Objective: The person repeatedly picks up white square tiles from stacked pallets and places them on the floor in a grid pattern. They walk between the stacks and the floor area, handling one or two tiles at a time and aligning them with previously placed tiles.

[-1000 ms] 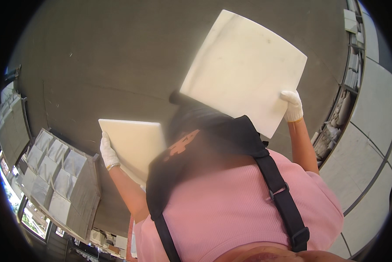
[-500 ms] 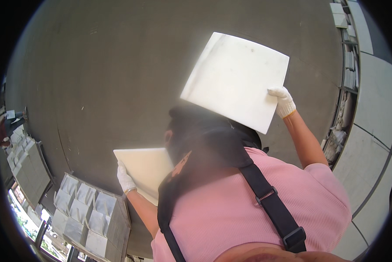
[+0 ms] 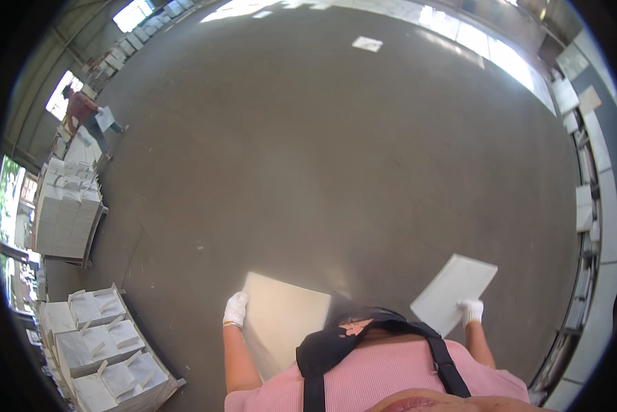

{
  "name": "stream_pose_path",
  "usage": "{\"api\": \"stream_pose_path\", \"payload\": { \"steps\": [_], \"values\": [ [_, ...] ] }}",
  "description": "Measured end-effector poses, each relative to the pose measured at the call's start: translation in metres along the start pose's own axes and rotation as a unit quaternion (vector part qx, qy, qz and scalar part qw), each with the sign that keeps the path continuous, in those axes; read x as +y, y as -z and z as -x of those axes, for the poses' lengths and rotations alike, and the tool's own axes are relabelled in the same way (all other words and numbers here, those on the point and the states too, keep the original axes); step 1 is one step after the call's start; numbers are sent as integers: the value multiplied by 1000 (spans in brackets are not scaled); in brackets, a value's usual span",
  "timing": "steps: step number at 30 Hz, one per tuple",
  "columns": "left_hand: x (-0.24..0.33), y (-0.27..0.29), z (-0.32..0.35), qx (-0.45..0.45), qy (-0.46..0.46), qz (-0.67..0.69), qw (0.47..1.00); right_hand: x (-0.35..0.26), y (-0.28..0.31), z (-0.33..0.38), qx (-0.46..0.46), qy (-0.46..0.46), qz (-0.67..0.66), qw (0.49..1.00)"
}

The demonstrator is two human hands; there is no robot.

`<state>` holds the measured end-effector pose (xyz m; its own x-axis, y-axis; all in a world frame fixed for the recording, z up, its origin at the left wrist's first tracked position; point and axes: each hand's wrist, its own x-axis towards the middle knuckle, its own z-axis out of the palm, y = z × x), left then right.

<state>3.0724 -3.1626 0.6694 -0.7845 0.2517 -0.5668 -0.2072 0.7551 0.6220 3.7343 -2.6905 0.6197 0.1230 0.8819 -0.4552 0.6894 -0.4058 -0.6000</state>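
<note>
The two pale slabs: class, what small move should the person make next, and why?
Probably draw the white slab a little closer to the body. Only the gloved right hand is seen gripping it, at its right edge, and it juts out over bare floor. The left hand is on the cream slab, so it seems unable to help.

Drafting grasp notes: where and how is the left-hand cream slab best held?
Likely the outer left edge of the cream slab, from the left: that straight edge is exposed, with the left grip on it; the flat face offers nothing to wrap, and the pink shirt hides the lower end.
</note>
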Motion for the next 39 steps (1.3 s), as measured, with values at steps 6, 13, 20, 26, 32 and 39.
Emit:
{"api": "stream_pose_path", "payload": {
  "steps": [6,13,20,26,32,39],
  "values": [
    [101,26,-135,-50,-8,-33,998,-13,-40,14,39,-139,-29,989],
    [224,1,-285,-57,-86,-140,985,-115,-105,-60,-122,-103,335,929],
    [378,10,-377,-21,-66,-25,997,-302,-113,-216,-149,-15,424,893],
    [480,38,-443,-80,21,0,997,-491,-183,-367,-175,79,452,871],
    [576,52,-581,-127,72,-3,989,-660,-302,-441,-177,110,425,881],
    [639,109,-733,-173,13,-63,983,-742,-329,-453,-198,68,496,843]
  ]
}}
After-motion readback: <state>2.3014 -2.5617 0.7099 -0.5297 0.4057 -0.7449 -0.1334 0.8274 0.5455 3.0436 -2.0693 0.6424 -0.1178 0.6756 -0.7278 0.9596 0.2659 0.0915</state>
